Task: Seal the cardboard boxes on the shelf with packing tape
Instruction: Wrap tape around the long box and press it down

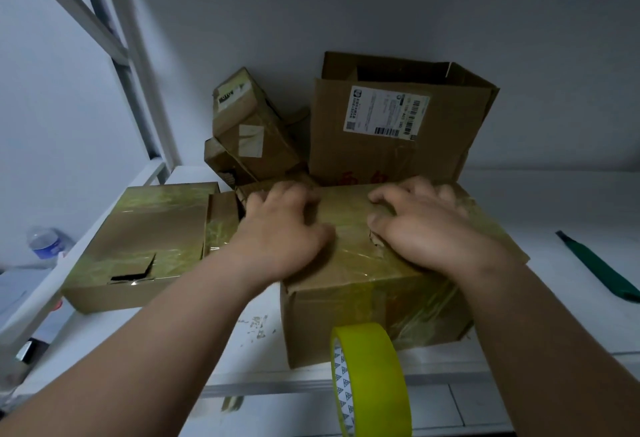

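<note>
Dim, bluish, soft-edged wide-angle view.
Light is low and even, with faint shadows under the hands and forearms on the shelf. Pale glare streaks the tape film on the box between and just below the hands. The fingertips are smeared by motion blur. The frame bars up and left of the hands bow outward, and the bottle far left is out of focus.
</note>
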Tool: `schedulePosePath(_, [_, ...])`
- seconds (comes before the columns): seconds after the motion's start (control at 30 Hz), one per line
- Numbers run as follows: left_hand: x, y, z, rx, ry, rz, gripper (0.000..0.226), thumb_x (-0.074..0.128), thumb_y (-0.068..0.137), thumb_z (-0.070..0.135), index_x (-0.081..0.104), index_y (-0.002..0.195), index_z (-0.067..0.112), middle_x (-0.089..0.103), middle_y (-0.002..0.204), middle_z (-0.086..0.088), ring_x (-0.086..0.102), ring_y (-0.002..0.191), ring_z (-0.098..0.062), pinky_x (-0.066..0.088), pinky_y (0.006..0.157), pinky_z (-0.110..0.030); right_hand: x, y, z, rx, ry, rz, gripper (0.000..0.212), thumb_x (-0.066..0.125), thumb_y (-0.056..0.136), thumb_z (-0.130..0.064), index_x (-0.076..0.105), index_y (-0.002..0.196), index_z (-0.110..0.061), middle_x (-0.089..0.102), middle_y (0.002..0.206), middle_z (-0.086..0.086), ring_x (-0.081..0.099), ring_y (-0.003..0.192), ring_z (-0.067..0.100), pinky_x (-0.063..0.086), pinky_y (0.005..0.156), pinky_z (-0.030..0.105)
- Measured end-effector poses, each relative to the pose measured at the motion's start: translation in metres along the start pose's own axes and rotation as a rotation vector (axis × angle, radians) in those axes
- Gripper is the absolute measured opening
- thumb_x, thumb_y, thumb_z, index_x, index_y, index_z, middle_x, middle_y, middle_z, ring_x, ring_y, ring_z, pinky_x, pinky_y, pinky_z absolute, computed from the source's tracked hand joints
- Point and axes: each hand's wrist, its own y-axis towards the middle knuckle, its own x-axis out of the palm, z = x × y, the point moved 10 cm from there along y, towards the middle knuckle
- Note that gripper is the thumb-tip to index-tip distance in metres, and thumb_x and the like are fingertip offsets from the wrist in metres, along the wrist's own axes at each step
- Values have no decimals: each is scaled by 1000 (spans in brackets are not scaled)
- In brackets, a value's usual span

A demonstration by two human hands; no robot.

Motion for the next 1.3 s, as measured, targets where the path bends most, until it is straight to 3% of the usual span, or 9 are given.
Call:
schedulePosePath(0.2, [13, 11, 0, 5, 88, -47, 78, 51, 92, 59, 14, 156, 34, 10, 163, 7, 8, 148, -32, 16, 119, -44, 16, 8, -8, -54, -173, -73, 56, 24, 102, -55, 9, 154, -42, -2, 165, -7, -2, 150, 29, 4, 120, 53])
schedulePosePath(0.5, [-6, 34, -2, -15, -104, 65, 30, 49, 100, 33, 55, 129, 27, 50, 134, -3, 43, 125, -28, 35, 106, -38, 10, 32, -15, -67, -226, -65, 58, 30, 95, -65, 22, 150, -45, 22, 155, -1, 13, 142, 34, 17, 114, 52])
schedulePosePath(0.63, [-7, 42, -3, -43, -172, 72, 10, 52, 98, 33, 55, 106, 27, 60, 101, 4, 55, 90, -15, 42, 70, -27, 1, 45, -16, -18, -185, -35, 58, 26, 89, -74, 41, 137, -44, 30, 150, 4, 16, 141, 37, 16, 111, 56])
schedulePosePath(0.73, [-5, 47, -6, -38, -181, 63, 18, 55, 97, 42, 54, 98, 25, 55, 85, 8, 50, 76, -5, 35, 59, -22, 5, 51, -23, -2, -243, -7, 57, 26, 89, -75, 46, 129, -38, 33, 147, 7, 18, 140, 39, 17, 110, 58])
schedulePosePath(0.87, [-5, 48, -11, -64, -346, 72, 16, 58, 96, 37, 62, 95, 22, 62, 87, 2, 56, 80, -10, 40, 61, -25, -1, 58, -19, -14, -161, 10, 30, 33, 99, -52, 51, 120, -39, 44, 138, 2, 26, 134, 35, 21, 108, 55])
schedulePosePath(1.03, [-3, 49, 0, 33, -158, -24, 26, 49, 102, 35, 69, 104, 18, 65, 93, 2, 59, 89, -16, 41, 73, -26, 9, 62, -18, -41, -177, -25, 37, 23, 104, -45, 54, 122, -36, 52, 132, 3, 30, 132, 33, 18, 112, 60])
schedulePosePath(1.13, [-2, 51, -7, -56, -319, -113, 19, 56, 98, 38, 69, 96, 25, 65, 87, 7, 61, 83, -10, 42, 67, -20, 11, 61, -17, -78, -121, -52, 38, 28, 104, -44, 48, 135, -38, 46, 144, 2, 32, 137, 33, 17, 116, 59])
schedulePosePath(1.23, [0, 53, -15, -108, -393, -88, 25, 60, 95, 41, 72, 101, 21, 70, 95, 0, 64, 87, -14, 50, 78, -26, -17, 36, -21, -214, -74, 168, 45, 45, 99, -40, 40, 144, -37, 38, 152, -5, 34, 140, 25, 24, 117, 54])
schedulePosePath(1.3, [-11, 48, -21, -51, -336, 92, 28, 60, 93, 47, 71, 106, 24, 68, 104, 2, 63, 98, -17, 51, 90, -34, -44, -6, -11, -250, 64, 403, 41, 49, 96, -41, 50, 137, -35, 48, 140, -9, 41, 131, 17, 35, 110, 45])
